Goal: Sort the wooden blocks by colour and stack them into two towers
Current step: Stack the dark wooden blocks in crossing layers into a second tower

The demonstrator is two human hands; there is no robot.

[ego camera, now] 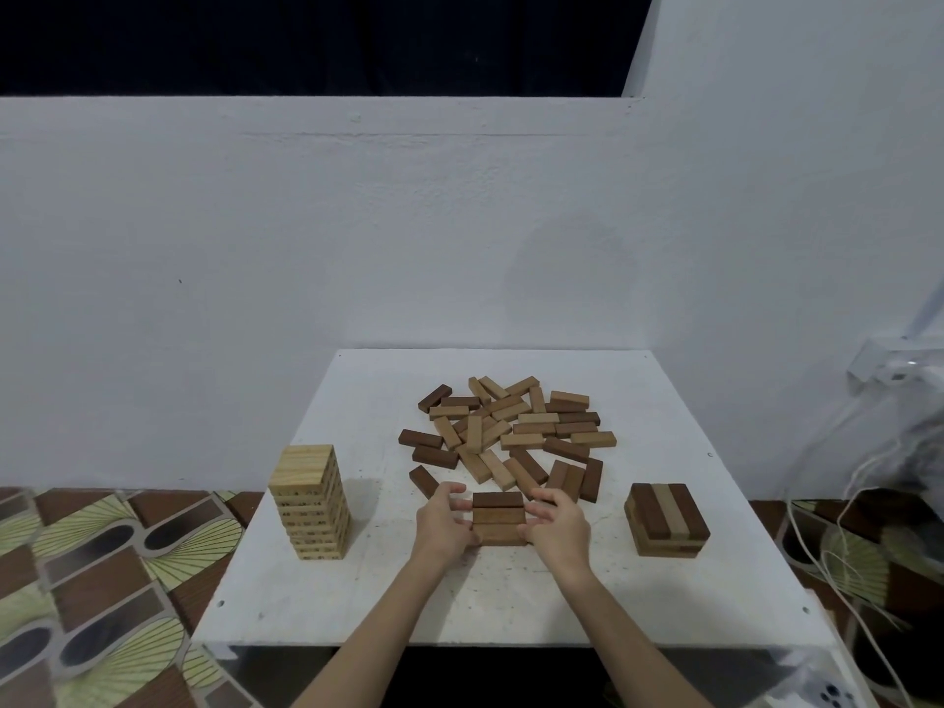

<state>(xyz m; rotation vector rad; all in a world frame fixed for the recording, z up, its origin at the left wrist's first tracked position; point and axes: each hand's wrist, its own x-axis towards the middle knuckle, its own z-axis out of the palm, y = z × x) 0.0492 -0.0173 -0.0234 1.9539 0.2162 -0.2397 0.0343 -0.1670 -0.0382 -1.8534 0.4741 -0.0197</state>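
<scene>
Head view: left hand (443, 518) and right hand (554, 523) bracket a short stack of dark blocks (498, 518) on the desk (357, 595), fingers curled against its ends. Blocks look light, rigid and smooth (likely slide); squeeze opposite short ends. Mixed pile (511, 436) lies behind.

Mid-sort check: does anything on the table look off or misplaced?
Yes: the short stack at the right has one pale block among dark ones in its top layer, so colours are mixed there. The pale tower on the left looks straight. Both hands hold a small dark stack.
</scene>
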